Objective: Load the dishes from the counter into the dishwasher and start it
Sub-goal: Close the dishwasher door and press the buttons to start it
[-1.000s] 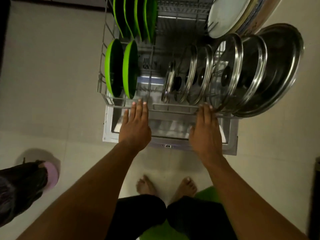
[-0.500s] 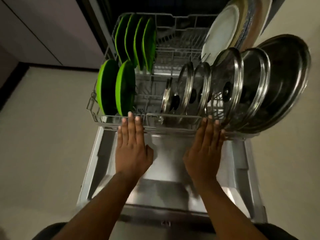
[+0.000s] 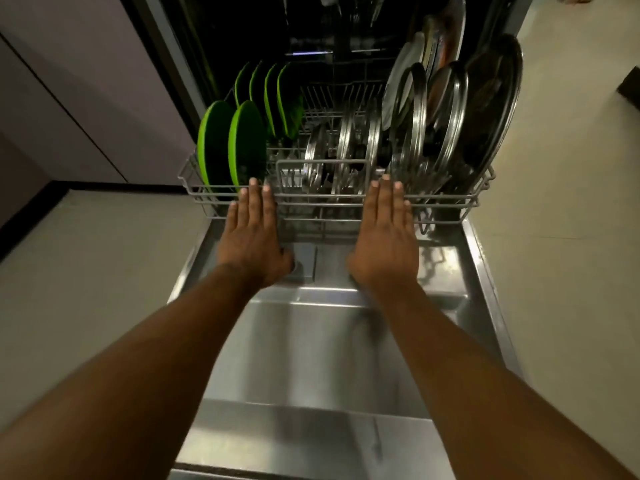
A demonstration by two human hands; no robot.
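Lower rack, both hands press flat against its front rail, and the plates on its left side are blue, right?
No: the head view shows the plates are green, not blue. The left hand and right hand press flat against the lower rack front rail.

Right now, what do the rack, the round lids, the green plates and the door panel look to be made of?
Rack: grey wire, matte with no glint, so probably plastic-coated metal.
Lids: see-through centres, likely glass, with shiny steel-looking rims that show bright highlights.
Green plates: opaque, even colour with a dull sheen. Probably plastic or melamine, but I can't confirm.
Door panel: looks like stainless steel, with soft reflections.
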